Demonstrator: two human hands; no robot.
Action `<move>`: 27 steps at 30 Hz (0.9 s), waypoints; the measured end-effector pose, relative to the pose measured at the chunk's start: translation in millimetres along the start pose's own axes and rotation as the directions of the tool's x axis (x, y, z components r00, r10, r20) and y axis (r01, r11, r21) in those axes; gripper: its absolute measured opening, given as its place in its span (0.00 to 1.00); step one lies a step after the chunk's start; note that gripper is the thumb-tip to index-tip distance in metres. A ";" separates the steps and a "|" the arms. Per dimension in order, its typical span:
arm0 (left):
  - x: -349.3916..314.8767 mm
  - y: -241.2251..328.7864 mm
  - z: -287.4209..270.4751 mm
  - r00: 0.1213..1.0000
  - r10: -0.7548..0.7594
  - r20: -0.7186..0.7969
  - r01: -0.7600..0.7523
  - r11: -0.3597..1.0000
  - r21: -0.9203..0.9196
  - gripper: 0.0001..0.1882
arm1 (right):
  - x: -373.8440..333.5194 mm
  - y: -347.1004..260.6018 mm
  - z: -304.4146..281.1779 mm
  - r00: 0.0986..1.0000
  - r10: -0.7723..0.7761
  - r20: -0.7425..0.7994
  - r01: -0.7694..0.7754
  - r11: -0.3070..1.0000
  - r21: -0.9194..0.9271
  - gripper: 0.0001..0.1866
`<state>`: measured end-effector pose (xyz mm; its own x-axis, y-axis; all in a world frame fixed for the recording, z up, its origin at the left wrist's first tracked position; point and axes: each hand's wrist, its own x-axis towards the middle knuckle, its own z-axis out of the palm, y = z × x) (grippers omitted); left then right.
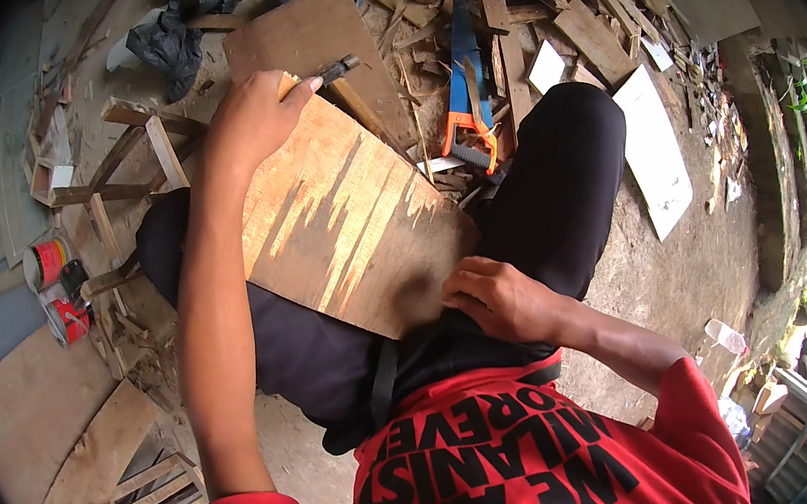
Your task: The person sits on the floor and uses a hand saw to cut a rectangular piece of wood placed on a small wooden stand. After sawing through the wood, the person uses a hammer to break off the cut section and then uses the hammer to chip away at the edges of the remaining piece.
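A plywood board [345, 224] lies tilted across my lap, its surface ragged where pale and darker layers show. My left hand [251, 120] is closed on its far left corner, with the fingers partly hidden beyond the edge. At the near right edge, my right hand [505, 302] has its fingers curled against the board and seems to grip it. Just past my left fingertips is a hammer [338, 69] with a black head. Its wooden handle appears to run down behind the board. Another brown plywood sheet [297, 38] lies on the ground beyond.
A blue hand saw [464, 73] with an orange handle rests among wood scraps ahead. Small wooden frames [164, 150] stand at the left, near red cans [69, 318]. A black plastic bag [168, 54] lies far left. White panel [653, 151] lies right of my knee.
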<state>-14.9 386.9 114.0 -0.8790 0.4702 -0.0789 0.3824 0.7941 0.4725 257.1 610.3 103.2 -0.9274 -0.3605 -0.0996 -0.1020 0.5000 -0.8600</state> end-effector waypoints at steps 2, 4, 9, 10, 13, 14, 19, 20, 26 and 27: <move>1.1 3.2 -1.8 0.999 -0.023 0.033 0.023 1.000 0.017 0.31 | 0.9 -13.0 -21.9 0.993 0.010 0.118 -0.020 0.996 0.082 0.04; 2.9 9.2 -5.5 0.998 -0.031 0.054 0.030 0.999 0.015 0.31 | 19.3 1.0 -48.0 0.936 0.139 -0.324 -0.194 0.971 -0.142 0.06; 1.0 16.8 -7.7 0.999 -0.016 0.031 0.017 1.000 -0.013 0.28 | 38.8 38.2 -37.9 0.917 0.085 -0.391 -0.174 0.965 -0.198 0.19; 1.7 15.6 -7.8 1.000 -0.012 0.024 0.013 1.000 -0.024 0.28 | 34.9 41.1 -29.1 0.954 0.137 -0.266 -0.190 0.964 -0.185 0.20; 0.4 8.5 -3.4 1.000 -0.004 0.017 0.005 0.998 -0.061 0.29 | 32.2 43.5 -11.4 0.925 0.234 -0.299 -0.278 0.954 -0.112 0.13; 1.3 8.7 -4.5 1.000 0.011 0.017 -0.010 0.998 -0.069 0.29 | 31.1 44.0 -10.5 0.917 0.242 -0.316 -0.283 0.955 -0.093 0.11; -0.9 19.5 -13.2 0.993 -0.070 0.093 0.075 0.996 -0.052 0.29 | 26.4 49.4 -16.1 0.910 0.232 -0.343 -0.276 0.957 -0.085 0.06; -1.5 18.7 -12.8 0.994 -0.066 0.089 0.072 0.995 -0.065 0.29 | 25.8 48.7 -16.5 0.908 0.234 -0.347 -0.278 0.957 -0.083 0.06; -0.9 17.0 -8.7 0.998 -0.023 0.066 0.026 0.998 -0.053 0.29 | 17.4 39.5 0.7 0.905 0.121 -0.409 -0.224 0.950 -0.215 0.04; -0.7 16.9 -7.3 0.997 -0.032 0.073 0.035 0.998 -0.043 0.29 | 14.0 38.2 4.0 0.911 0.096 -0.400 -0.212 0.944 -0.255 0.04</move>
<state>-9.9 397.2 128.4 -0.8676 0.4715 -0.1579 0.3387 0.7930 0.5064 241.6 621.2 67.0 -0.9990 0.0350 0.0266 0.0086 0.7487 -0.6628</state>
